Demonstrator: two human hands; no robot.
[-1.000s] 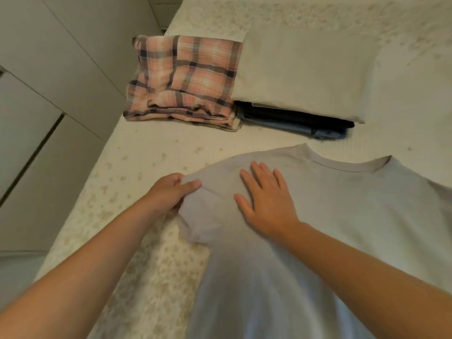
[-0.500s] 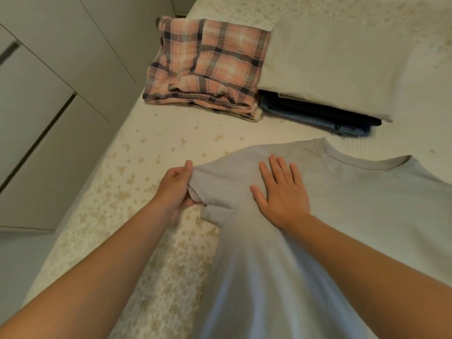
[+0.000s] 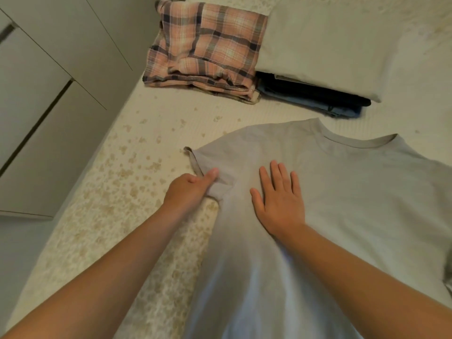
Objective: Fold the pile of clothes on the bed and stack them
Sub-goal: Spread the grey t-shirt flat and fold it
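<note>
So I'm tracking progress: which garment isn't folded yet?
The grey T-shirt, spread flat under both hands; the plaid and dark ones lie folded.

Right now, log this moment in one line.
left hand pinching t-shirt sleeve | right hand flat on shirt | fold unfinished

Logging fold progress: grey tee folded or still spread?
Mostly spread: the grey tee lies flat, collar showing; only its sleeve is folded in, pinched by the left hand.

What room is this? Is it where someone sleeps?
Most likely a bedroom. A patterned bed fills the view, with a pillow at its head, folded plaid clothes beside it, and plain cupboard doors alongside.
</note>
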